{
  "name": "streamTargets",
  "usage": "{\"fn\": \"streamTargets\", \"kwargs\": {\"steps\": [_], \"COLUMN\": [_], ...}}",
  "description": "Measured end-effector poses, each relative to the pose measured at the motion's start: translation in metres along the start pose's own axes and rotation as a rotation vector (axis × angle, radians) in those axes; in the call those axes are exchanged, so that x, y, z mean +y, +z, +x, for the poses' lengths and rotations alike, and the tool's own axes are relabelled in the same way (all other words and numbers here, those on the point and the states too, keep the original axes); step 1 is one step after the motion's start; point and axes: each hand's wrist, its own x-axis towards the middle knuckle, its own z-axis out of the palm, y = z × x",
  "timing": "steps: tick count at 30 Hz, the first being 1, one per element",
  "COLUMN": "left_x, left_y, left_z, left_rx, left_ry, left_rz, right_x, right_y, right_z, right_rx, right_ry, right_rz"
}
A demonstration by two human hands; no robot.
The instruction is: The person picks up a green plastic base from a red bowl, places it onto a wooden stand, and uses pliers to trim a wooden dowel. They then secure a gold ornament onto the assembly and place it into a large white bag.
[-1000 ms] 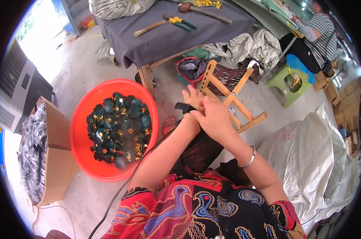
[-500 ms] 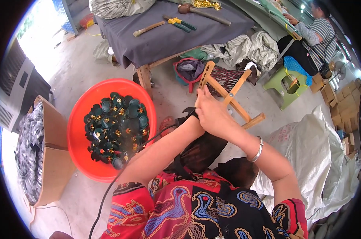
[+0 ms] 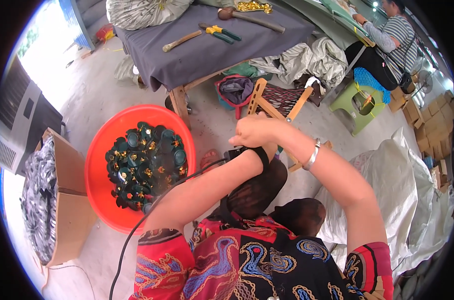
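My left forearm [image 3: 202,187] reaches in from the lower left, a black strap [image 3: 264,157] round its wrist. Beside that strap sits a small black box [image 3: 232,154] with a black cable [image 3: 173,189] running down along the arm. Over the left wrist lies my right hand [image 3: 254,131], its fingers curled closed; whatever they grip is hidden. My left hand is mostly covered by the right hand and forearm, so its fingers do not show. A silver bangle [image 3: 313,154] circles my right wrist. Just beyond the hands stands a wooden folding stool [image 3: 301,102] with a woven seat.
A red basin [image 3: 103,150] of dark green pieces with gold bits stands left, beside a cardboard box [image 3: 72,220]. Ahead, a cloth-covered table [image 3: 157,50] bears pliers [image 3: 219,33] and a hammer [image 3: 257,21]. White sacks [image 3: 382,195] lie right; another person [image 3: 394,40] works beyond a green stool [image 3: 354,107].
My right hand has drawn back and left, closer to me, over the left wrist. The black strap now shows wrapped round that wrist. The view has shifted slightly.
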Motion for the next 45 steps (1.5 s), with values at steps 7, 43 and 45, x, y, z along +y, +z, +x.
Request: {"fn": "streamTargets", "kwargs": {"steps": [7,43,45], "left_x": [-0.012,-0.042,-0.047], "left_y": [-0.008,0.015,0.01], "left_z": [-0.007,-0.011,-0.011], "left_rx": [-0.117,0.072,0.015], "left_ry": [0.13,-0.043,-0.025], "left_rz": [-0.118,-0.907,-0.915], "right_x": [0.027,0.029,0.031], "right_y": [-0.003,0.044,0.049], "right_z": [0.007,-0.061,-0.059], "right_rx": [-0.037,0.539,0.677], "right_ry": [-0.152,-0.508,-0.653], "right_rz": [0.598,0.746,0.555]}}
